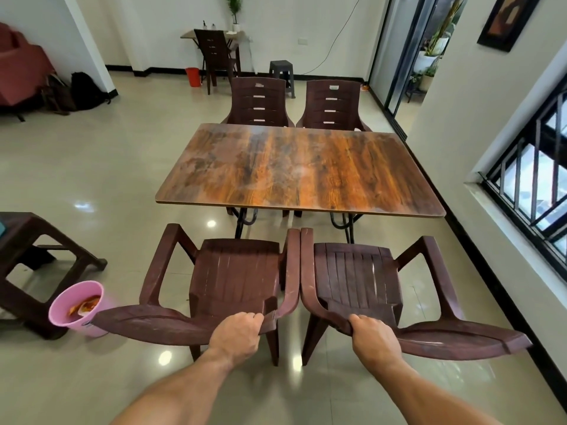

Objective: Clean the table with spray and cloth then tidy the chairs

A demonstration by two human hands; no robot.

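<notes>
Hands apart: left hand clamped on left chair, right hand on right chair; far stickers unreadable.

A pink bucket stands on the tiled floor beside a brown stool, left. Far back: grey stool, red bin.

Furniture, buckets and hands, counted.
Four brown armchairs, one dark chair, one large table, one small table, two stools, two buckets, two hands.
</notes>
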